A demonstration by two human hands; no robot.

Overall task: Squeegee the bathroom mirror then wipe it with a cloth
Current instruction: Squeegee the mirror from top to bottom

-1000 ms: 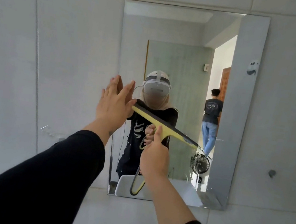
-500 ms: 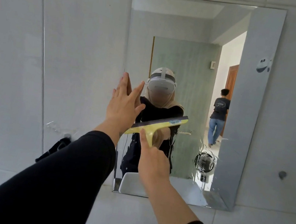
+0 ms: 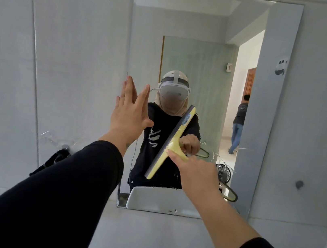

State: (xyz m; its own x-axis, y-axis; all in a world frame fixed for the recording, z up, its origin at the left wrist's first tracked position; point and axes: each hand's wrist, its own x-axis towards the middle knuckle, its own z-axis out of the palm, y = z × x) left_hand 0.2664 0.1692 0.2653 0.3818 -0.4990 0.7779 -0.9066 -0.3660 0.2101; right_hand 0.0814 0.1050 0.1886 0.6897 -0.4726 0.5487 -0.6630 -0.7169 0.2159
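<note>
Gripping squeegee (image 3: pixel 169 143) handle, right hand (image 3: pixel 197 174) fingers (image 3: pixel 175 155) wrapped.

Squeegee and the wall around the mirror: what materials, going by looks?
Yellow T-shaped squeegee: looks like moulded plastic, smooth with a slight sheen, and a grey blade edge, probably rubber. Pale grey wall: large glossy tiles, likely glazed ceramic, given the thin grout lines and soft reflections.

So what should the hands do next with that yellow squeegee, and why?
Probably draw the squeegee sideways across the mirror. The right hand grips its handle with the blade standing nearly upright near the mirror's lower middle, so a sideways stroke suits it. The left hand is spread flat at the mirror's left edge, apparently bracing. No cloth is in view.
</note>
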